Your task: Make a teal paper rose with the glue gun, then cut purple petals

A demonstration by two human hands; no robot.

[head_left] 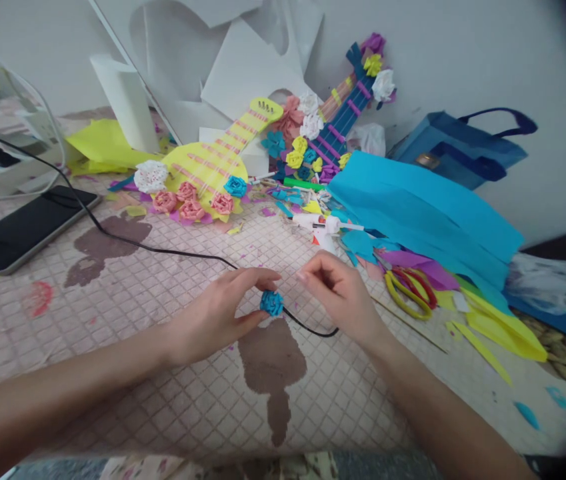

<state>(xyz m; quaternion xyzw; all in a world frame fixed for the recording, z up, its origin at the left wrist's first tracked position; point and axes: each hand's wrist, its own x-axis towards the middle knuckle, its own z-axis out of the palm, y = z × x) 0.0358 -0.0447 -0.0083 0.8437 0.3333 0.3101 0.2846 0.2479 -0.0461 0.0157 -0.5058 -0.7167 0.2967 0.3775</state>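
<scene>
My left hand (223, 313) pinches a small blue rolled paper flower (271, 303) between thumb and fingers, just above the quilted pink cloth (163, 373). To the flower's right, my right hand (340, 293) hovers with its fingers curled together in a pinch; what it holds, if anything, I cannot make out. A black cable (163, 251) runs across the cloth and passes under both hands.
A yellow paper guitar (213, 163) with paper roses lies at the back, a blue one (343, 120) beside it. Blue paper sheets (423, 207), scissors (407, 290), a glue gun (320, 223) and scraps are on the right. A phone (23, 230) lies left.
</scene>
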